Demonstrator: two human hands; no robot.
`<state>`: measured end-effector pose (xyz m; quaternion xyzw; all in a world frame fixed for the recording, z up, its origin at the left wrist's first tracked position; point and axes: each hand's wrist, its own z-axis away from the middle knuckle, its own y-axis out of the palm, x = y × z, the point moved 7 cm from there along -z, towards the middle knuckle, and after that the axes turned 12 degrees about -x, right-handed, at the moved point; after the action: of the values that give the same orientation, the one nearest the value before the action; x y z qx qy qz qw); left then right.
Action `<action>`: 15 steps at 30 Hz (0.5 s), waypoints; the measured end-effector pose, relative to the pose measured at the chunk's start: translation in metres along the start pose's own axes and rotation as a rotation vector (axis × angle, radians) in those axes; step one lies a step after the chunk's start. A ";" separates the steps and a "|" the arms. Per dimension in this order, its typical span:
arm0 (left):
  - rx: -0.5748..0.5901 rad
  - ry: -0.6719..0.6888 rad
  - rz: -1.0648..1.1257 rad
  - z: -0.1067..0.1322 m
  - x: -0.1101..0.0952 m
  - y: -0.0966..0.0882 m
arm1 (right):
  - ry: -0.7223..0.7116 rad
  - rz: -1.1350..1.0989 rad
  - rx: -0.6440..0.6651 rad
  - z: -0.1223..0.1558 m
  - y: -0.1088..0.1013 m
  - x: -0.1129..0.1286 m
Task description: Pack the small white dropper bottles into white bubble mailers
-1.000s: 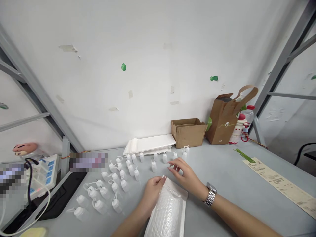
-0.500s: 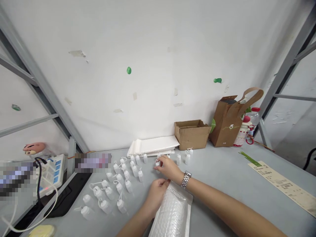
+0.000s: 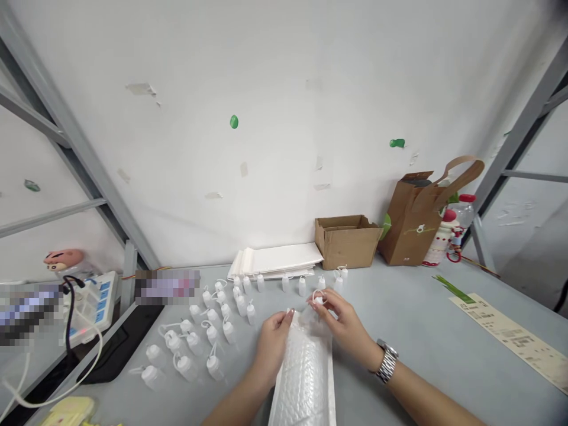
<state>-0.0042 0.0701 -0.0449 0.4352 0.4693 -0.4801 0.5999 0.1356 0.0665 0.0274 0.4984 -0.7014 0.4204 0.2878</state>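
Observation:
A white bubble mailer [image 3: 304, 367] lies lengthwise in front of me, its mouth at the far end. My left hand [image 3: 274, 337] pinches the left edge of that mouth between thumb and fingers. At the mouth's right side, my right hand [image 3: 339, 316] grips a small white squeeze bottle [image 3: 318, 300] by its capped top; the bottle's lower part is hard to make out against the mailer. Several like bottles [image 3: 193, 343] with looped cap straps stand to the left. More bottles [image 3: 302, 287] stand in a row beyond my hands.
Behind the bottles lies a stack of white mailers [image 3: 284, 259], beside an open cardboard box [image 3: 348, 245]. A brown paper bag [image 3: 408, 228] stands right of it. A printed paper strip [image 3: 510, 334] lies at right. A power strip [image 3: 100, 307] and cables are at left.
My right hand has moved right and nearer, bringing a bottle from the back row to the mailer's mouth. My left hand stays at the mailer's edge.

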 end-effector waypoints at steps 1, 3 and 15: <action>-0.005 0.014 0.020 0.000 -0.003 -0.001 | 0.002 0.003 0.033 0.003 0.004 -0.001; -0.006 0.018 0.054 0.000 -0.007 -0.002 | -0.001 0.009 0.068 0.008 0.009 -0.001; 0.007 -0.044 0.100 0.006 -0.010 0.000 | 0.333 -0.229 0.072 0.010 0.017 -0.021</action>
<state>-0.0045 0.0654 -0.0342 0.4494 0.4321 -0.4607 0.6317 0.1269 0.0697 -0.0004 0.5085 -0.5673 0.4862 0.4281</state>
